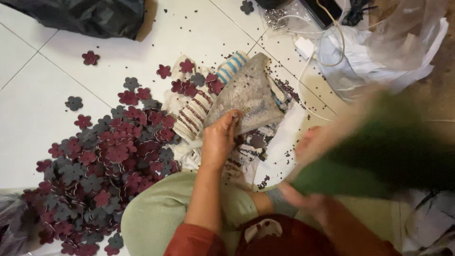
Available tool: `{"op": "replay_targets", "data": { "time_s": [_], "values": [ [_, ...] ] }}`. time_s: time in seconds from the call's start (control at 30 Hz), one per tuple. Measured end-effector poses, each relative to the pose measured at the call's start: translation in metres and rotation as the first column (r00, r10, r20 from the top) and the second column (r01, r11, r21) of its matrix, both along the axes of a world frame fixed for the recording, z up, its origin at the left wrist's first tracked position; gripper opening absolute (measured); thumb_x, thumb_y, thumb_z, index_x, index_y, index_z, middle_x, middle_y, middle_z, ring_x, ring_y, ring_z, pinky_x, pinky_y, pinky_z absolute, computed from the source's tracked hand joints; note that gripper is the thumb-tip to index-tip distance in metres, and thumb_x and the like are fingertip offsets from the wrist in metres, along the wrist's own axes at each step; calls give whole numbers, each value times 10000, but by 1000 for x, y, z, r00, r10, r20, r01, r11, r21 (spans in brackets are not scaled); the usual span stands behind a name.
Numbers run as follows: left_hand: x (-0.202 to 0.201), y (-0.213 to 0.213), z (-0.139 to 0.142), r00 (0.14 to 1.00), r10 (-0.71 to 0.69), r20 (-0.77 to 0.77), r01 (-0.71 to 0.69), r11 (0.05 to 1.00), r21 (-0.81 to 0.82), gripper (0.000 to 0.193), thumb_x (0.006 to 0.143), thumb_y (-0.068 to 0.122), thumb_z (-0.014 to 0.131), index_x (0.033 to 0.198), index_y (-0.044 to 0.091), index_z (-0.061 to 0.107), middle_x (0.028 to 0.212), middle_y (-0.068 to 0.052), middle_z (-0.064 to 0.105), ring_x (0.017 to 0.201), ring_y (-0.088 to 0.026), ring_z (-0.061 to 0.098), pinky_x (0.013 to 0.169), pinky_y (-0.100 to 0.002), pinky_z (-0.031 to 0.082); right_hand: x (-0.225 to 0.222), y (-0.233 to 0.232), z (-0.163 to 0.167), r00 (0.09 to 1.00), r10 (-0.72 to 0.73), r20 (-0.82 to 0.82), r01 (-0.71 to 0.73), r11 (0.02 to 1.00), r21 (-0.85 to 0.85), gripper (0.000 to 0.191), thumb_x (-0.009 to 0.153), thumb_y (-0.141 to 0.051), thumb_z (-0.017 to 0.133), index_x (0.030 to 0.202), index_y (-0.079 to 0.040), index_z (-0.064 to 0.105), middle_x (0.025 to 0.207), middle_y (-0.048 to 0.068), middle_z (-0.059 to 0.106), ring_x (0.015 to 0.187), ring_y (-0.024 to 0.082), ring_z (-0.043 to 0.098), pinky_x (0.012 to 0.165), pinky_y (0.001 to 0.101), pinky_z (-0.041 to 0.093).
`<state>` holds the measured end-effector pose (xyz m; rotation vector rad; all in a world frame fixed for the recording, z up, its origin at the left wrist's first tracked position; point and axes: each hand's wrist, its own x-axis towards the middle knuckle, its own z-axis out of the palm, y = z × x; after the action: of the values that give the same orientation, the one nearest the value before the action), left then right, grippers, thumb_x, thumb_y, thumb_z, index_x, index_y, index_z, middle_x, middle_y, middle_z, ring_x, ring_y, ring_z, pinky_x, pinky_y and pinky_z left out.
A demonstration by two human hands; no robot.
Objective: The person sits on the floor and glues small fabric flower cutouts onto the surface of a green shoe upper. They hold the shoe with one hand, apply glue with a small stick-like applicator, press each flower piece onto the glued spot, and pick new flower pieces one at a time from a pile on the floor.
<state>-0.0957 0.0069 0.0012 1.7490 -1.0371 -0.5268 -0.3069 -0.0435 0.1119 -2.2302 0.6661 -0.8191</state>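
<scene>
Grey cloth, stiff and speckled, pinched at its lower edge by the left hand, fingers curled over the edge with the thumb hidden underneath. Fanned up and away from that grip into a rough triangle, lying over striped fabric in cream, red and blue.

Nearest of all, below the grip: a pale green lap, red sleeves, and a dark red shape at the bottom edge, cut off.

Right of the grip: the right hand, badly smeared by motion, clasped on a dark green sheet; fingers hard to make out, outline of the sheet too blurred to tell its shape. A second patch of fingers lower on the sheet, also blurred.

Left of the grip: a heap of flower-shaped cutouts, maroon and grey, spilling onto white floor tiles; a few strays apart from the heap. Small dark round bits scattered around the cloth.

Beyond the grip, far right: crumpled clear plastic, white cable, a dark device cut off at the top. Far left: black bag, partly out of frame.
</scene>
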Motion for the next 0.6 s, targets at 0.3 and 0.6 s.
{"op": "replay_targets", "data": {
  "time_s": [0.3, 0.6],
  "values": [
    [0, -1, -13, 999, -24, 26, 24, 999, 27, 77, 868, 10, 660, 942, 21, 639, 906, -253, 661, 876, -450, 670, 728, -488, 539, 27, 3, 16, 832, -74, -550, 166, 979, 119, 1044, 709, -439, 850, 1483, 53, 350, 1380, 284, 521, 1269, 428, 524, 1024, 487, 424],
    [-5, -7, 7, 998, -25, -64, 24, 1000, -20, 222, 924, 42, 634, 1124, 107, 705, 1018, -195, 728, 944, -378, 726, 777, -437, 573, -11, 3, 34, 932, -121, 341, -31, 912, 408, 1044, 703, -334, 867, 1490, 63, 309, 1367, 269, 500, 1255, 417, 513, 1065, 467, 409]
  ]
}}
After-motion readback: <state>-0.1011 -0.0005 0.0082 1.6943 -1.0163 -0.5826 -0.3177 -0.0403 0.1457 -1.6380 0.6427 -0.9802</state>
